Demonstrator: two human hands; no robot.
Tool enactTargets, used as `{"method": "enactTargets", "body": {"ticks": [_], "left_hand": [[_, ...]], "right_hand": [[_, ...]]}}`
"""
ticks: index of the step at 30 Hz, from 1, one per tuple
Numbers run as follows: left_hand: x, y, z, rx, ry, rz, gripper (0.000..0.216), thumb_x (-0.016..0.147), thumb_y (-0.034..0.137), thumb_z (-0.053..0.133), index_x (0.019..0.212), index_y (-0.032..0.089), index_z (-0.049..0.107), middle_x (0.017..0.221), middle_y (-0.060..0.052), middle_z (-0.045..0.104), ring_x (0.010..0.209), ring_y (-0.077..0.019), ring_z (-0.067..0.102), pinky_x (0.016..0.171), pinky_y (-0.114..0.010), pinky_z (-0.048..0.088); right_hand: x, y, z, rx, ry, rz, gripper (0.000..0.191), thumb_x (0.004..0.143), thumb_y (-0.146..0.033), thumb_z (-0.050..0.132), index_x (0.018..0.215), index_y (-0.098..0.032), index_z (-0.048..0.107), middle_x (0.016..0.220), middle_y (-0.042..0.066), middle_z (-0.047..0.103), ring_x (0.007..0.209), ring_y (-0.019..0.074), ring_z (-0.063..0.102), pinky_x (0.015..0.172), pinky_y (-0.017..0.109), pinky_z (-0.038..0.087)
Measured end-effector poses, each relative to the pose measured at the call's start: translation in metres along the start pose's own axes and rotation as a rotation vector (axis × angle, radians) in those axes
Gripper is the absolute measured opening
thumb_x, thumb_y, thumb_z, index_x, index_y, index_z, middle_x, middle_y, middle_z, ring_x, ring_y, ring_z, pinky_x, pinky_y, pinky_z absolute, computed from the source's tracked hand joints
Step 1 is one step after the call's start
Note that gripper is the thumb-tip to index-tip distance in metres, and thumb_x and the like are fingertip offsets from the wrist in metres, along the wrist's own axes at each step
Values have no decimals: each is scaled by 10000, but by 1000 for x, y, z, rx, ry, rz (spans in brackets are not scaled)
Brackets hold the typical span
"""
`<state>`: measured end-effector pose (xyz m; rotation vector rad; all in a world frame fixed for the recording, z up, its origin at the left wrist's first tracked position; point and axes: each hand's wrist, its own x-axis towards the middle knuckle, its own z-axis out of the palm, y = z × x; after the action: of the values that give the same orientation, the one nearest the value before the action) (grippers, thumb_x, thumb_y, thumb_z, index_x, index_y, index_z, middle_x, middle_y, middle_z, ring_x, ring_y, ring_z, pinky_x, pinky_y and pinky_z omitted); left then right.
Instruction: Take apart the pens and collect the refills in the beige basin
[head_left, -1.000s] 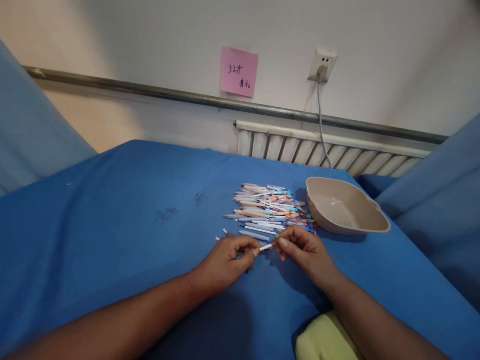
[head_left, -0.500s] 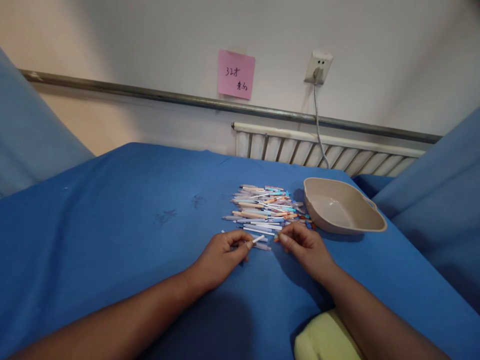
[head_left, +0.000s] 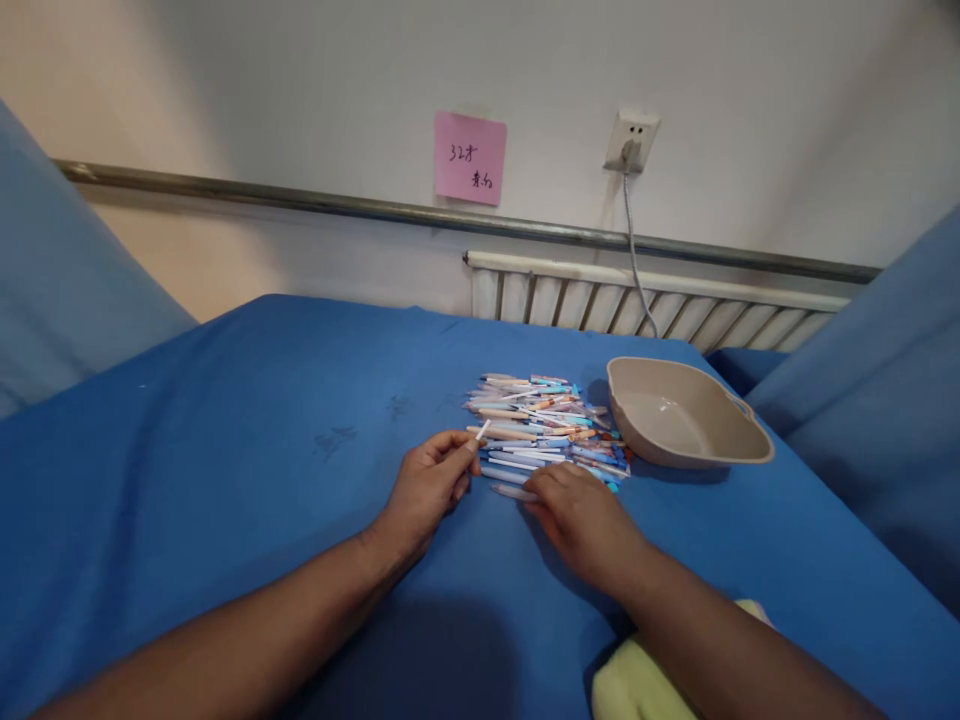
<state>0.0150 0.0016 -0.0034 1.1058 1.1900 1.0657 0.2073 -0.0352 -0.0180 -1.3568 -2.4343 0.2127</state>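
Note:
A thin white stick [head_left: 484,430] pokes up from between the thumb and fingers of my left hand [head_left: 429,485], which is closed on it at the left side of a pile of pens [head_left: 544,415]. The pens lie roughly side by side, with pale, orange and blue barrels and several white sticks among them. At the pile's near edge, my right hand [head_left: 581,520] has its fingers closed around one end of a pale pen [head_left: 512,492]. The back of that hand hides its fingertips and part of the pen.
To the right of the pile stands a beige plastic basin [head_left: 675,410] on the blue cloth [head_left: 247,450]. A yellow-green fabric item [head_left: 637,685] lies under my right forearm. Behind are a radiator [head_left: 570,295], a metal rail [head_left: 337,205] and a plugged-in cord [head_left: 634,250].
My left hand has shifted left and away from me, still with the white stick. My right hand has come left and down onto the near pen; the orange bit at its fingertips no longer shows.

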Motion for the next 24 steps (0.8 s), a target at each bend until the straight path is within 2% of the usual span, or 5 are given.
{"method": "enactTargets", "body": {"ticks": [7,12,17,20,24], "left_hand": [[-4,-5,8,61,-112,11,289,729,415,619,813,141,583,558,47,542,348,-31,352,345,-159,247],[-10,-5,5,141,-212,14,285,753,419,600,824,143,597,566,47,548,361,-34,379,357,-158,284],[-15,-5,5,77,-298,-110,262,761,405,605,817,151,573,584,48,563,334,-28,372,317,-152,239],[-15,-5,6,-36,-351,-202,223,790,372,587,815,153,554,619,36,577,353,-32,408,315,-146,256],[-11,-2,2,-142,-284,-210,196,791,339,598,843,156,549,620,44,560,351,-30,401,313,-142,263]], "right_hand": [[4,-11,10,-81,-54,66,254,804,-8,430,950,-159,573,905,100,608,846,226,560,743,324,432],[1,6,10,593,194,234,304,796,-162,541,1099,-165,517,872,58,599,687,156,551,654,287,449],[6,13,-1,1406,217,372,209,745,-359,661,769,-182,553,665,-2,576,585,115,512,570,244,434],[6,14,-5,1584,171,406,220,723,-347,691,732,-179,550,695,2,594,610,111,526,584,241,435],[3,23,-2,1468,112,383,215,751,-351,652,709,-174,536,622,-12,567,500,91,461,486,224,372]]}}
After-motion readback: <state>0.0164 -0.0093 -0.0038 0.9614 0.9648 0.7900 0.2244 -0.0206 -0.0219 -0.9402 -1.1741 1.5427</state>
